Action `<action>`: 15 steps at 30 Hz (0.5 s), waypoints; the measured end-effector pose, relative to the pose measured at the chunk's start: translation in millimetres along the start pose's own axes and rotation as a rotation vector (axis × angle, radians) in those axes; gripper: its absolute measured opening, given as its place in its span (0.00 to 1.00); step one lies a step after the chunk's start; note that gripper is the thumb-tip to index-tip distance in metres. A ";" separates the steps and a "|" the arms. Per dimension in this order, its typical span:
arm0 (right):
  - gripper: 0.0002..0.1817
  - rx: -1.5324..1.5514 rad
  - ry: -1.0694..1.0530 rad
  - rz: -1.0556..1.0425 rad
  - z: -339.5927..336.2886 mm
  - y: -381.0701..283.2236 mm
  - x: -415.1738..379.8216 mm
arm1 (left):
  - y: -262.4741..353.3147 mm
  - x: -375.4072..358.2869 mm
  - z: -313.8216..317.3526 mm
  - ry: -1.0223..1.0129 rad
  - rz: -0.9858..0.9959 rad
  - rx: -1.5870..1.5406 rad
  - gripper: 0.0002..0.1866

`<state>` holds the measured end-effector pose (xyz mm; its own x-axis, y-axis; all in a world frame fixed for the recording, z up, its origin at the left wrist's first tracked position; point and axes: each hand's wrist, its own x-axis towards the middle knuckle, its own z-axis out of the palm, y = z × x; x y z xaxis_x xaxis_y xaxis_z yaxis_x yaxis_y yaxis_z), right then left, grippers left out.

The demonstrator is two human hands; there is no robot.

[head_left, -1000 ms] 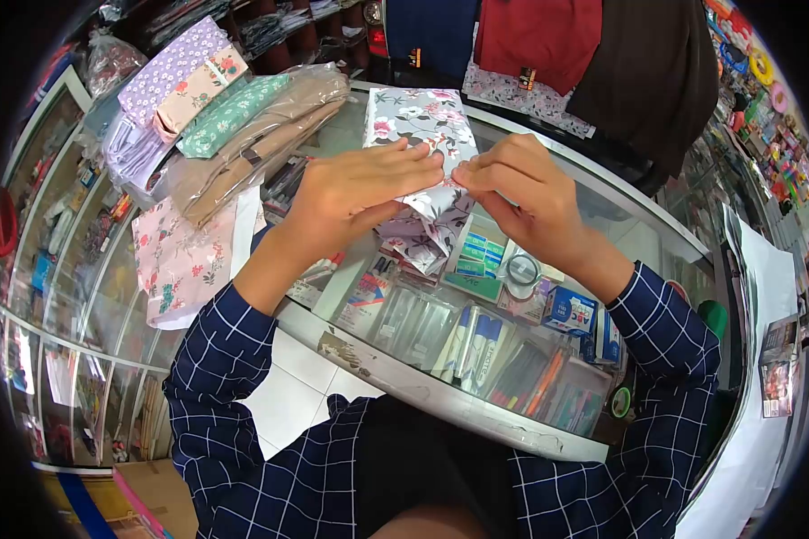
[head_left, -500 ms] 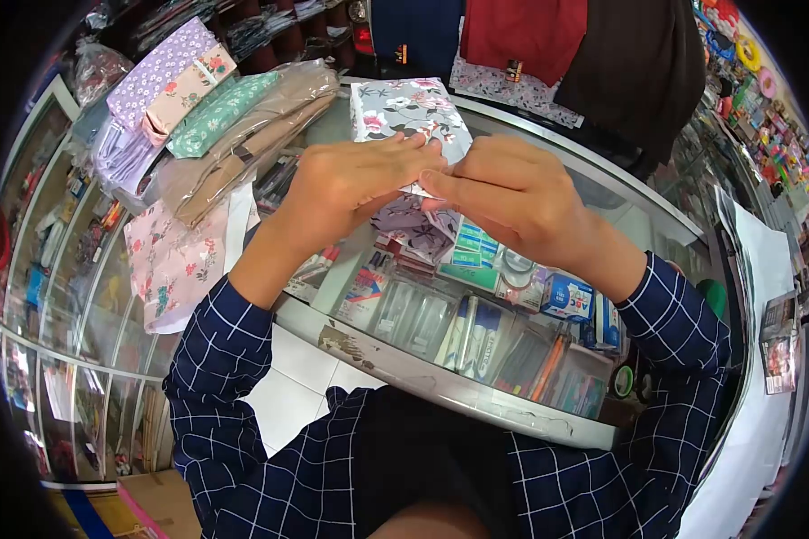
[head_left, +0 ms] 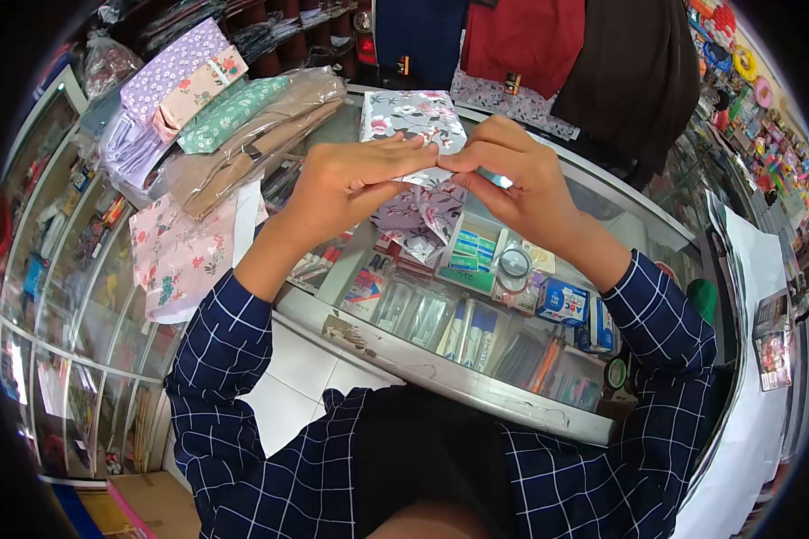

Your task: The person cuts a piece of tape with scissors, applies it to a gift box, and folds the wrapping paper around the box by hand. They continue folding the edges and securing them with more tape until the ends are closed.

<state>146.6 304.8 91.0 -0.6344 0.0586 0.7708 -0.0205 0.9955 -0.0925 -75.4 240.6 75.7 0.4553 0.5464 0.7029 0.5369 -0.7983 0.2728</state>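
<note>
Over the glass countertop (head_left: pixel 602 211) of a shop display case, both hands are meeting at the near edge of a grey floral-printed folded fabric piece (head_left: pixel 413 117). The left hand (head_left: pixel 346 184) is lying with fingers stretched flat along a fold, thumb tucked beneath, and the right hand (head_left: pixel 512 175) is pinching the same fold between thumb and forefinger, so the two fingertips are nearly touching. Both are closed on the cloth rather than resting loose. The far part of the piece is lying flat on the glass, while a loose flap (head_left: pixel 418 216) is hanging down below the hands.

By its drape, the fabric is looking light, thin and soft, with no stiffness of its own; it is probably sliding easily on the glass. A grip along the creased edge, with fingers spread wide, is likely keeping the fold from slipping open.

To the left, a stack of plastic-wrapped folded cloths (head_left: pixel 234 126) in lilac, green and tan is sitting on the counter, and boxes of pens and stationery (head_left: pixel 476 323) are showing under the glass.
</note>
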 end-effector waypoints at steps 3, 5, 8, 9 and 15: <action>0.10 -0.001 0.031 -0.044 2.7 -4.6 1.5 | 2.1 -0.2 0.0 0.029 0.039 0.056 0.21; 0.09 -0.063 0.033 -0.089 1.5 -6.9 2.8 | 3.1 1.7 -0.4 0.046 0.055 0.092 0.19; 0.08 -0.188 0.008 -0.111 0.4 -12.3 0.5 | 4.8 1.6 2.1 0.051 0.046 0.096 0.19; 0.11 -0.183 0.003 -0.107 0.8 -9.7 0.6 | 5.0 1.6 3.0 0.063 0.036 0.089 0.18; 0.35 0.083 0.039 0.277 11.5 7.4 -8.3 | 18.2 -9.6 -1.3 0.186 -0.146 0.100 0.13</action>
<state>142.8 310.8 76.7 -0.5945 0.3320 0.7323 0.0850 0.9316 -0.3534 -70.9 220.5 74.8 0.2347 0.5905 0.7721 0.6591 -0.6805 0.3201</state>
